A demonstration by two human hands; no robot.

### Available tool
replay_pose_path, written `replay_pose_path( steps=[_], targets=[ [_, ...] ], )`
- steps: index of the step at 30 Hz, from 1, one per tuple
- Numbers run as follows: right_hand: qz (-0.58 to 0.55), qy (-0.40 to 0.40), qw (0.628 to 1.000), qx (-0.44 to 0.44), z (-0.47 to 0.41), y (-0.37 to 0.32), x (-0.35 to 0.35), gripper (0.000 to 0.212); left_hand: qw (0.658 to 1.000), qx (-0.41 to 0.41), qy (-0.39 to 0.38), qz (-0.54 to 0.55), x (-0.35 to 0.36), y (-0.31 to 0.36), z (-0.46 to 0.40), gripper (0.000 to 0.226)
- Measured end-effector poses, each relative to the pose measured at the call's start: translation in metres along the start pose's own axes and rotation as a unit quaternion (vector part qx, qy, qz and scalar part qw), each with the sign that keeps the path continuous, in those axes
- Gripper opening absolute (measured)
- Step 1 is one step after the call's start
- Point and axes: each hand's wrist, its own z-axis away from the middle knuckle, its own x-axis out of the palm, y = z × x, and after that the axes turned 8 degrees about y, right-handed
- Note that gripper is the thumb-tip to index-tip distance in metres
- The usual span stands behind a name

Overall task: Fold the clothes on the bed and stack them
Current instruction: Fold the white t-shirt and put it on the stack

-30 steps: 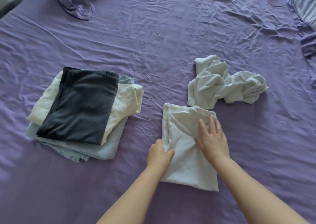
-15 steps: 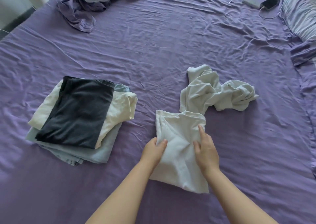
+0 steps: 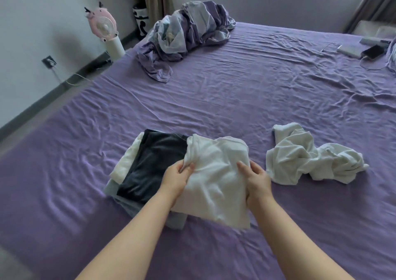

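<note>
At nine o'clock over the stack [image 3: 147,168], we have lifted the folded white top [image 3: 216,179], left hand [image 3: 176,178] and right hand [image 3: 256,179] gripping its sides, almost stacked.

Open purple bed sheet [image 3: 246,100] across the middle, crumpled white garment [image 3: 310,157] lying just right of the folded stack [image 3: 150,168], bunched duvet [image 3: 190,33] at the far left corner, phone [image 3: 372,52] and power bank [image 3: 349,51] at the far right edge.
</note>
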Motion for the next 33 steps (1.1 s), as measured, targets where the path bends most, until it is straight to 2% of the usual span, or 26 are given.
replay_pose_path(
  steps=[4,7,12,13,15,18,20,23,26,27,29,30,31,32,33],
  targets=[
    [-0.056,-0.032,0.998,-0.014,0.014,-0.005,0.07,0.021,0.998,0.054,-0.014,-0.018,-0.064,0.022,-0.036,0.013],
    [-0.079,-0.063,0.995,-0.016,0.02,0.002,0.117,0.021,0.995,0.099,-0.01,-0.016,-0.108,0.036,-0.061,0.022],
    [-0.081,-0.067,0.994,0.003,0.013,0.04,0.169,0.026,0.997,0.069,-0.015,-0.014,-0.157,0.012,-0.104,0.03],
    [-0.052,-0.055,0.997,0.003,0.009,0.053,0.174,0.027,0.998,0.054,-0.022,-0.034,-0.16,0.0,-0.11,0.038],
    [0.081,-0.021,0.996,-0.018,0.001,0.081,0.176,0.036,0.996,0.018,-0.044,-0.081,-0.163,-0.026,-0.119,0.058],
    [0.278,0.034,0.958,-0.065,-0.007,0.115,0.17,0.046,0.995,-0.015,-0.032,-0.096,-0.162,-0.06,-0.127,0.07],
    [0.326,0.06,0.939,-0.096,-0.009,0.124,0.167,0.044,0.996,-0.011,-0.007,-0.089,-0.162,-0.07,-0.13,0.068],
    [0.368,0.068,0.92,-0.119,-0.008,0.125,0.165,0.041,0.983,0.033,0.005,-0.18,-0.159,-0.069,-0.138,0.066],
    [0.399,0.078,0.905,-0.125,-0.005,0.121,0.164,0.032,0.934,0.057,0.053,-0.348,-0.152,-0.059,-0.136,0.066],
    [0.425,0.08,0.892,-0.135,-0.003,0.121,0.163,0.029,0.905,0.09,0.087,-0.407,-0.15,-0.056,-0.132,0.067],
    [0.482,0.075,0.854,-0.181,0.001,0.121,0.16,0.026,0.839,0.227,0.119,-0.481,-0.14,-0.058,-0.124,0.069],
    [0.503,0.064,0.836,-0.208,0.002,0.121,0.159,0.027,0.808,0.293,0.108,-0.5,-0.135,-0.06,-0.121,0.068],
    [0.517,0.05,0.823,-0.229,0.004,0.121,0.159,0.029,0.778,0.327,0.072,-0.531,-0.131,-0.064,-0.119,0.068],
    [0.53,0.034,0.811,-0.245,-0.002,0.122,0.152,0.033,0.758,0.328,0.03,-0.563,-0.119,-0.069,-0.12,0.067],
    [0.548,0.014,0.795,-0.26,-0.006,0.124,0.148,0.038,0.752,0.302,-0.006,-0.585,-0.113,-0.076,-0.123,0.066]
  ],
)
